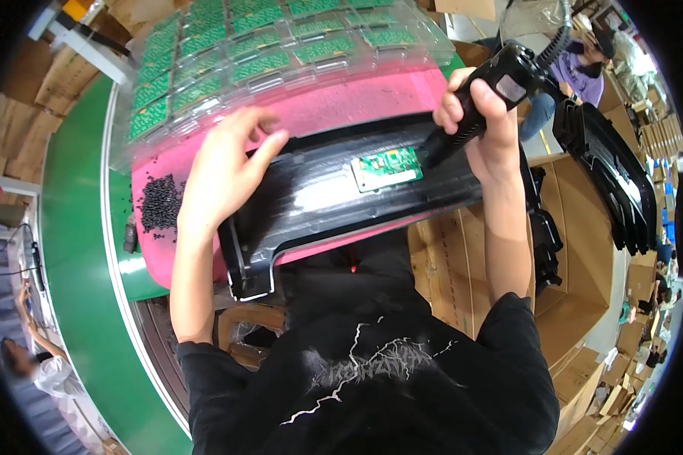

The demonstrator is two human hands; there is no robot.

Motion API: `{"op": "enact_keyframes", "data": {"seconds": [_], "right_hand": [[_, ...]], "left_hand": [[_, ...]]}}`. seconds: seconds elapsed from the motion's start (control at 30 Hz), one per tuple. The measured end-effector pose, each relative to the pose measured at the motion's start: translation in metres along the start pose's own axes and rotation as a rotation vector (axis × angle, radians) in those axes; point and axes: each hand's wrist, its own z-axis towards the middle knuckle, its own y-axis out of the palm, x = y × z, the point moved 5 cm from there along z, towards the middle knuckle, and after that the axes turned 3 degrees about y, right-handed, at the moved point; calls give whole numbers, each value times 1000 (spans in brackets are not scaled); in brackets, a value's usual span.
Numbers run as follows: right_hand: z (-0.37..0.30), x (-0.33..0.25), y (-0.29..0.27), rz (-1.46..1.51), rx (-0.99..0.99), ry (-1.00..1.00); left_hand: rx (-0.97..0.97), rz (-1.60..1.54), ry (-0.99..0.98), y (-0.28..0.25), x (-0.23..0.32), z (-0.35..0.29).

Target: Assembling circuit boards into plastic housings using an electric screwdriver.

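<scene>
A long black plastic housing lies across the pink mat in front of me. On it sits a green circuit board. My right hand is wrapped round a black electric screwdriver, whose tip points down at the board's right end; whether it touches a screw cannot be made out. My left hand hovers over the housing's left end, thumb and fingers apart, with nothing visible in it. Beside that wrist, a pile of small black screws is spread on the mat.
Clear plastic trays of green circuit boards fill the back of the pink mat. A green table runs along the left. At right are an open cardboard box and stacked black housings. Another person sits at the far right.
</scene>
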Motion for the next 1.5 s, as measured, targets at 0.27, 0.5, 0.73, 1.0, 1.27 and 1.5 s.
{"op": "enact_keyframes", "data": {"seconds": [0.27,0.5,0.73,1.0,1.27,1.5], "right_hand": [[28,12,-32,517,528,307],[11,-21,-19,319,187,216],[-42,-145,-229,-778,700,-552],[-183,-196,-553,-2126,802,468],[-168,-147,-435,-2525,820,336],[-166,-168,-424,-2636,564,355]], "left_hand": [[-275,142,-63,19,-5,-57],[-83,140,39,11,4,-91],[441,243,96,-77,23,-169],[1695,-535,-641,-126,-68,-327],[1533,-996,-211,-185,-112,-381],[1632,-587,-297,-208,-173,-433]]}}
